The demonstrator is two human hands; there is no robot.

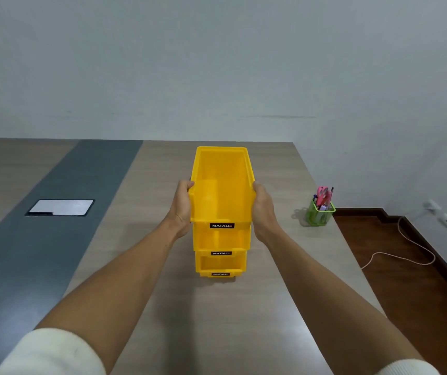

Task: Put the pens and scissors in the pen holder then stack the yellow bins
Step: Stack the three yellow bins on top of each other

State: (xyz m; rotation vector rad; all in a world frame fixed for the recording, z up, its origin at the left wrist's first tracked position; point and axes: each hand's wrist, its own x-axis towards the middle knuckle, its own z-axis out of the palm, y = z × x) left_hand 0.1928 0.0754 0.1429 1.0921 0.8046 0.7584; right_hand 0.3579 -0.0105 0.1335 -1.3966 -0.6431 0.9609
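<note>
The left hand has its fingers curled around the left wall of the top yellow bin, thumb hooked over the rim. The right hand mirrors it on the right wall, fingers wrapped behind the side and closed on the plastic. Between the two palms, that top bin sits on the middle yellow bin, which rests on the bottom yellow bin; whether the top one is fully seated cannot be told. The stack stands on the table, at the centre of the view. Toward 3 o'clock from the stack, near the table's right edge, stands the green pen holder, holding the pink-handled scissors and the pens upright. At 9 o'clock, well apart, a grey panel lies in the table's dark strip.
</note>
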